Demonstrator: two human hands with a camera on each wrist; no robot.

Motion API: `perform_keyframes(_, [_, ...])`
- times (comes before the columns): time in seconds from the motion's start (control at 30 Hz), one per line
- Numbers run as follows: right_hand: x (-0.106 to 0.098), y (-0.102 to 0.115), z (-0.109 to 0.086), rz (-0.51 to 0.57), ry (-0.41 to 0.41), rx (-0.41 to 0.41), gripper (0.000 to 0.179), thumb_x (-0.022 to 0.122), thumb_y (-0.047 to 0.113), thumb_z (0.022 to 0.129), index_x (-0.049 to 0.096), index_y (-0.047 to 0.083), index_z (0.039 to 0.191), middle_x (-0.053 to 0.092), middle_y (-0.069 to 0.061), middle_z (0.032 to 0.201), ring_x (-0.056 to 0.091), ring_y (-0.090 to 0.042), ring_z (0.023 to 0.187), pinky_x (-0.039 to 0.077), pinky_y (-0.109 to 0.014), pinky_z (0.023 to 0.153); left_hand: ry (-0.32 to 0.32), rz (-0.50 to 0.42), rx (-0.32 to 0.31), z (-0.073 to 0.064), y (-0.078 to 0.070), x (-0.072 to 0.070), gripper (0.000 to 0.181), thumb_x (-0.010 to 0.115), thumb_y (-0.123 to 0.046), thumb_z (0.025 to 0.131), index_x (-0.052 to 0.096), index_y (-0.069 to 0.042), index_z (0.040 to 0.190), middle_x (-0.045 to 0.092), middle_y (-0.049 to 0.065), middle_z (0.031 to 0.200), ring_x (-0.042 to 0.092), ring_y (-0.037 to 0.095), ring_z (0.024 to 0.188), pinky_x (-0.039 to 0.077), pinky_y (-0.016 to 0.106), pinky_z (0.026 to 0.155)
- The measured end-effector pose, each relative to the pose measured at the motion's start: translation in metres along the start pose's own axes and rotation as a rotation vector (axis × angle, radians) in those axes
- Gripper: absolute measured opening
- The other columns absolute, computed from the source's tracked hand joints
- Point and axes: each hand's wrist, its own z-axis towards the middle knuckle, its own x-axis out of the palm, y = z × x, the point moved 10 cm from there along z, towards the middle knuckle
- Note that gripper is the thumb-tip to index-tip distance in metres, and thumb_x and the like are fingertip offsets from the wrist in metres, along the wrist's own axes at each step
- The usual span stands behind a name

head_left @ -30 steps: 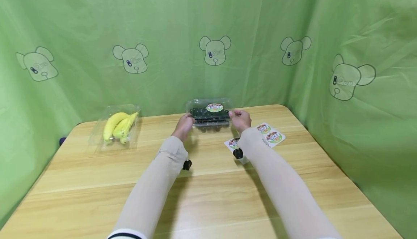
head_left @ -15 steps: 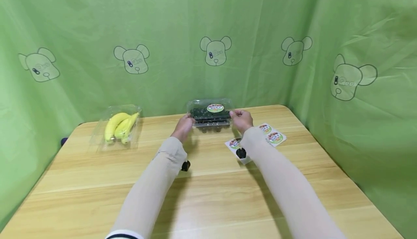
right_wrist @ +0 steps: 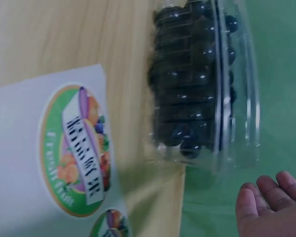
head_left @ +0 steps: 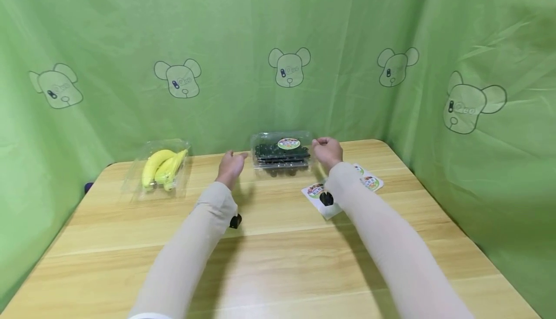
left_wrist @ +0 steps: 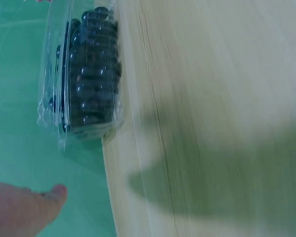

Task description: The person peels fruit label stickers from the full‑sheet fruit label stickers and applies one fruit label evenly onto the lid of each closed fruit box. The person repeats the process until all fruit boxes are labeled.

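Observation:
A clear plastic clamshell (head_left: 259,139) of dark grapes (left_wrist: 91,74) stands at the table's far edge, its lid down. On the lid sits an oval fruit sticker (head_left: 288,144). My left hand (head_left: 230,167) is just left of the box and apart from it, holding nothing, thumb out. On the box's other side my right hand (head_left: 327,151) lies close to its corner, fingers loosely bent, with a gap to the box in the right wrist view. Below the right wrist is a white sticker sheet (right_wrist: 19,148) with "Fresh Fruit" labels, partly covered by the sleeve.
Toward the back left of the wooden table (head_left: 278,270) lies another clear box (head_left: 133,181) with yellow bananas (head_left: 157,164) in it. A green curtain (head_left: 226,29) with printed bear heads hangs behind and at both sides.
Both hands have let go of the grape box and moved apart, the left hand to the left and the right hand slightly right. The box stays in place.

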Motion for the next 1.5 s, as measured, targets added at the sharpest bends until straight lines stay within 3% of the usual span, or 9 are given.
perform_keyframes(0.1, [0.0,0.011,-0.003,-0.004,-0.006,-0.024,0.041,0.054,0.026,0.098,0.053,0.002,0.132,0.058,-0.014,0.125,0.053,-0.031,0.115,0.043,-0.042,0.102,-0.15,-0.038,0.003,-0.003,0.001,-0.023,0.073,0.054,-0.033,0.096,0.019,-0.005,0.153,0.022,0.017,0.157,0.021,0.036,0.143,0.021,0.047,0.117])
perform_keyframes(0.27, [0.007,0.026,-0.01,0.026,-0.019,-0.049,0.042,0.055,0.026,0.098,0.052,0.003,0.134,0.057,-0.014,0.128,0.053,-0.03,0.117,0.043,-0.04,0.102,-0.462,-0.114,0.091,-0.014,0.003,-0.064,0.075,0.058,-0.025,0.092,0.019,0.0,0.152,0.025,0.019,0.155,0.023,0.035,0.142,0.019,0.041,0.118])
perform_keyframes(0.4, [0.024,0.033,-0.018,0.048,-0.001,-0.073,0.043,0.056,0.026,0.098,0.051,0.004,0.135,0.058,-0.012,0.128,0.053,-0.029,0.117,0.044,-0.039,0.101,-0.68,-0.188,0.134,-0.028,0.011,-0.095,0.079,0.058,-0.02,0.091,0.013,0.001,0.153,0.017,0.016,0.159,0.024,0.033,0.142,0.017,0.035,0.118])
perform_keyframes(0.6, [0.054,0.045,-0.029,0.076,0.03,-0.127,0.042,0.058,0.026,0.096,0.053,0.005,0.132,0.06,-0.01,0.125,0.055,-0.028,0.115,0.045,-0.037,0.099,-0.869,-0.21,0.112,-0.04,0.03,-0.136,0.081,0.058,-0.018,0.09,0.01,-0.004,0.154,0.008,0.009,0.161,0.03,0.033,0.138,0.023,0.034,0.116])
perform_keyframes(0.67, [0.063,0.047,-0.032,0.092,0.038,-0.137,0.041,0.058,0.027,0.096,0.053,0.005,0.131,0.061,-0.01,0.125,0.055,-0.027,0.114,0.045,-0.037,0.098,-0.914,-0.189,0.092,-0.042,0.037,-0.148,0.082,0.058,-0.019,0.089,0.011,-0.003,0.154,0.009,0.009,0.161,0.023,0.032,0.142,0.019,0.034,0.117])
perform_keyframes(0.9, [0.094,0.049,-0.047,0.148,0.079,-0.149,0.038,0.059,0.028,0.096,0.055,0.007,0.127,0.061,-0.007,0.128,0.056,-0.022,0.118,0.044,-0.033,0.101,-0.989,-0.065,-0.04,-0.049,0.057,-0.171,0.09,0.06,-0.03,0.09,0.004,0.0,0.154,0.001,0.012,0.162,-0.004,0.025,0.147,0.001,0.034,0.119])
perform_keyframes(1.03, [0.109,0.051,-0.054,0.185,0.112,-0.153,0.04,0.059,0.028,0.096,0.054,0.006,0.129,0.06,-0.007,0.13,0.056,-0.022,0.119,0.044,-0.033,0.102,-1.012,-0.113,-0.134,-0.051,0.073,-0.179,0.095,0.061,-0.035,0.089,0.001,0.001,0.153,-0.005,0.013,0.161,-0.006,0.027,0.147,-0.002,0.032,0.119])
perform_keyframes(1.27, [0.128,0.052,-0.062,0.226,0.127,-0.147,0.038,0.062,0.025,0.095,0.056,0.006,0.127,0.061,-0.009,0.128,0.057,-0.023,0.117,0.045,-0.034,0.101,-0.899,-0.255,-0.279,-0.049,0.098,-0.175,0.097,0.057,-0.039,0.093,-0.01,-0.001,0.152,-0.014,0.013,0.16,-0.01,0.025,0.146,0.003,0.027,0.118])
perform_keyframes(1.5, [0.138,0.057,-0.075,0.246,0.167,-0.173,0.037,0.06,0.02,0.096,0.055,0.0,0.127,0.063,-0.013,0.122,0.058,-0.027,0.114,0.047,-0.035,0.099,-0.821,-0.383,-0.292,-0.044,0.105,-0.162,0.096,0.056,-0.038,0.094,-0.013,-0.005,0.153,-0.011,0.014,0.161,0.0,0.027,0.146,0.005,0.025,0.117])
